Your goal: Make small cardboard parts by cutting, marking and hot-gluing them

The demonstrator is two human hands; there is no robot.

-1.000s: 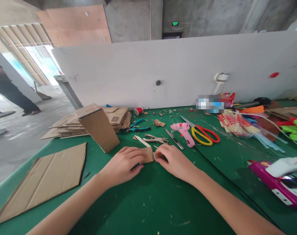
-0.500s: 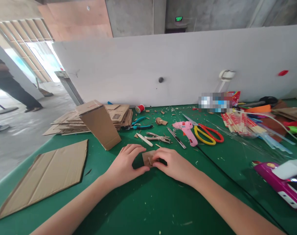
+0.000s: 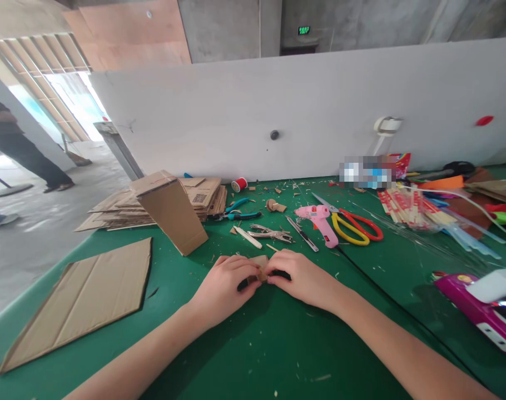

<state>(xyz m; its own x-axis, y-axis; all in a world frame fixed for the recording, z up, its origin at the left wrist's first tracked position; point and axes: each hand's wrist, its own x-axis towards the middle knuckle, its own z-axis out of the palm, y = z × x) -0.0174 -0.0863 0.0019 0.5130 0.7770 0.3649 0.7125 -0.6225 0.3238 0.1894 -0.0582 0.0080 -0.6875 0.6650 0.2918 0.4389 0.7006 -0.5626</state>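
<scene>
Pinched a small cardboard piece (image 3: 260, 260) in the fingertip grip of left hand (image 3: 230, 283) and right hand (image 3: 296, 276), at the green bench (image 3: 253, 350), near the utility knife (image 3: 302, 234). Read "EXIT" on the lit sign (image 3: 304, 30); spotted a QR code (image 3: 200, 198) on the cardboard stack (image 3: 214, 195); could not decipher the red-printed wrappers (image 3: 402, 208).

Your small cardboard piece (image 3: 260, 260) looks matt. Left of the glue gun (image 3: 322, 219) (smooth pink plastic) lie shiny metal pliers (image 3: 272, 234); right of it, metal-bladed scissors (image 3: 343, 211) with plastic handles.
</scene>
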